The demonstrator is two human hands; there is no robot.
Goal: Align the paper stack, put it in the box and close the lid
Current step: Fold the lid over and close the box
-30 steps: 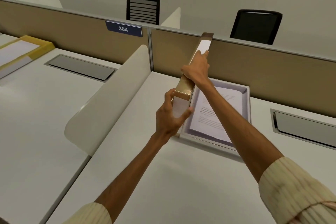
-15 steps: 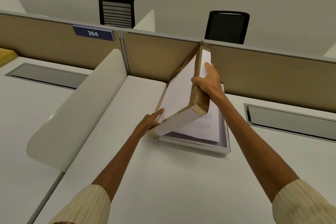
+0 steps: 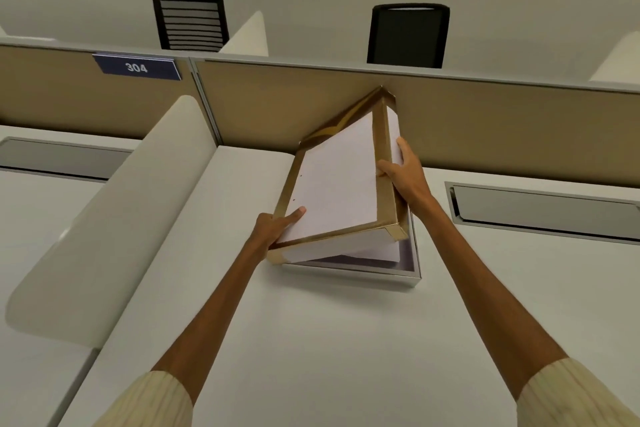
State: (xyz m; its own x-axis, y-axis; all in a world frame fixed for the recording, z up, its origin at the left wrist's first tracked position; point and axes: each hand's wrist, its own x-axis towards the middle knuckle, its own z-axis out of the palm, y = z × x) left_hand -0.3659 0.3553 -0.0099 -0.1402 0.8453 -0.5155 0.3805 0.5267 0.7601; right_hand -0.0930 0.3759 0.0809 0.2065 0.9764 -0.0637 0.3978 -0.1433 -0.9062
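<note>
The gold-edged lid [image 3: 337, 180] is tilted over the white box [image 3: 391, 276] on the desk, its white inner face turned toward me and its right edge raised. My left hand [image 3: 277, 227] grips the lid's near left corner, thumb on the inner face. Along the lid's right rim my right hand [image 3: 401, 172] holds on, fingers wrapped over the edge. Under the lid a sliver of the paper stack [image 3: 367, 258] shows inside the box; the rest of it is hidden.
A tan partition [image 3: 502, 121] runs close behind the box. A white curved divider [image 3: 114, 218] stands at the left. A grey cable hatch [image 3: 543, 213] is set in the desk at the right. Two black chairs stand beyond the partition.
The lid has swung from standing on edge at the box's left side down over the box, now covering most of the paper. My left hand shifted to its near left corner.
</note>
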